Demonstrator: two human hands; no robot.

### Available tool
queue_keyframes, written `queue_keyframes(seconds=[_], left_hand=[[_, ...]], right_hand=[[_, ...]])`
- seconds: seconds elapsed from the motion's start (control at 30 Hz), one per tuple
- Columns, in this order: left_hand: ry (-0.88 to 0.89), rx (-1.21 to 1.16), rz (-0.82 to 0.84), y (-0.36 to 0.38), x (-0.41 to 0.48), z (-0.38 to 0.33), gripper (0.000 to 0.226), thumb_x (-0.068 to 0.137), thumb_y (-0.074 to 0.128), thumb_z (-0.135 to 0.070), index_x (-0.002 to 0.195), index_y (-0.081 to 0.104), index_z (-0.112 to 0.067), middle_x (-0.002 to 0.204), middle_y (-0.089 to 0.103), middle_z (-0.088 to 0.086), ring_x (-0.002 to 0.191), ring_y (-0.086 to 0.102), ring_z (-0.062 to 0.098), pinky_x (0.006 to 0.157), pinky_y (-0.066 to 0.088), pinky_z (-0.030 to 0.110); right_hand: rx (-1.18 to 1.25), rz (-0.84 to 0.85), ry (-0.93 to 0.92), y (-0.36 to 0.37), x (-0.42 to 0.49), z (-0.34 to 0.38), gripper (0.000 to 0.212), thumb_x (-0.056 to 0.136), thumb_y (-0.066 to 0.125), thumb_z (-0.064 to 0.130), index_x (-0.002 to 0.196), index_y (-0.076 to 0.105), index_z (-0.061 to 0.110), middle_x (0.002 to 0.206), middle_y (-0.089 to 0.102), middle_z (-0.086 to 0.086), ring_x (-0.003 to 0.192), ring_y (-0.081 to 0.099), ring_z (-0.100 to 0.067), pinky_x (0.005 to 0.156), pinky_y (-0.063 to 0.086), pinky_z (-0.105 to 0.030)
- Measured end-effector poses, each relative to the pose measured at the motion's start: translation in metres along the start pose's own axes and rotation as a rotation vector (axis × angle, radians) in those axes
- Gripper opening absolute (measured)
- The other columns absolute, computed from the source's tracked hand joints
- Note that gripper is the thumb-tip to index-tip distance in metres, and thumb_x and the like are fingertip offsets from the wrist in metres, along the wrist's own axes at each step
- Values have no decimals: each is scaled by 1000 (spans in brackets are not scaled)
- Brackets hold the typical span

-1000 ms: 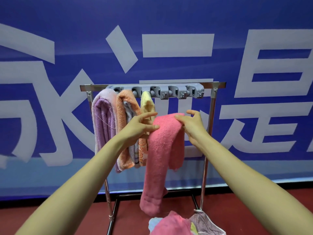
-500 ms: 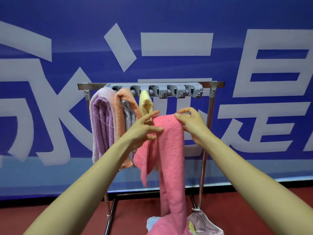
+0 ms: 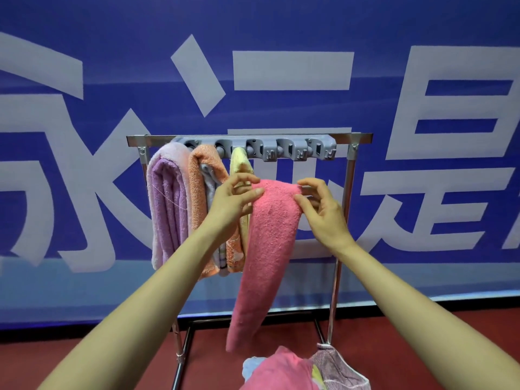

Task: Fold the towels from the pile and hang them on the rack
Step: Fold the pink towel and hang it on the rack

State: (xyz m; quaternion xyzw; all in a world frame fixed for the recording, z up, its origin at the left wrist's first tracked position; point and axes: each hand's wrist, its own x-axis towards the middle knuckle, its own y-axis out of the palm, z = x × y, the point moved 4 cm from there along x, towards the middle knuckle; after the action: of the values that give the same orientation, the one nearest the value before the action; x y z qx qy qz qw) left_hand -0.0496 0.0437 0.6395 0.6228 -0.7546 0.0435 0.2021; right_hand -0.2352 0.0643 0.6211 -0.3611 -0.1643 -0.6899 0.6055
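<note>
Blue banner (image 3: 281, 23) behind nubby pink towel (image 3: 271, 235)

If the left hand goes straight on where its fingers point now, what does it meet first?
Probably the yellow towel on the rack, just behind the left hand, which pinches the pink towel; depth is unclear.

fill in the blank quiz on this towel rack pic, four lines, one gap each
1. The held towel, pinched at its top by the left hand and the right hand, is ____.
2. On the rack, the leftmost towel is ____.
3. The neighbouring towel just right of it is ____.
4. The grey hook strip runs along the rack's ____ bar.

Missing words: pink; purple; orange; top
</note>
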Motion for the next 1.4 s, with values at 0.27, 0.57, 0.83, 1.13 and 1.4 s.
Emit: queue_keyframes(seconds=[0.27,0.57,0.83,1.13,1.4], left_hand=[[-77,111,135,-9,3,-4,34,86,62,5,113,64,-15,109,64,-2,84,64,7,58,50,17],[64,226,171,-20,6,-8,36,82,67,6,109,67,-19,104,69,1,94,66,11,80,52,22],[40,186,199,-15,6,-7,46,85,62,7,119,64,-23,127,61,-2,104,63,13,80,53,24],[-74,123,138,-15,9,-3,40,85,59,12,114,64,-14,116,64,11,101,64,17,78,53,21],[-260,232,286,-21,7,7,53,83,63,9,130,58,-16,110,67,8,96,68,16,77,56,25]], right_hand=[[7,3,-37,10,-2,-1,21,89,64,6,103,67,21,113,62,12,99,62,-4,88,49,-18],[86,131,0,11,-8,-3,51,88,65,5,130,52,33,141,48,12,120,53,-5,94,47,-17],[231,175,106,15,-8,1,69,89,63,1,137,36,44,129,55,-1,105,64,-8,86,54,-22],[59,136,80,10,-2,-6,35,88,67,10,116,60,29,110,63,13,102,61,-10,95,52,-32],[71,108,99,9,0,-7,35,90,64,9,121,63,25,114,65,11,105,62,-8,94,53,-30]])
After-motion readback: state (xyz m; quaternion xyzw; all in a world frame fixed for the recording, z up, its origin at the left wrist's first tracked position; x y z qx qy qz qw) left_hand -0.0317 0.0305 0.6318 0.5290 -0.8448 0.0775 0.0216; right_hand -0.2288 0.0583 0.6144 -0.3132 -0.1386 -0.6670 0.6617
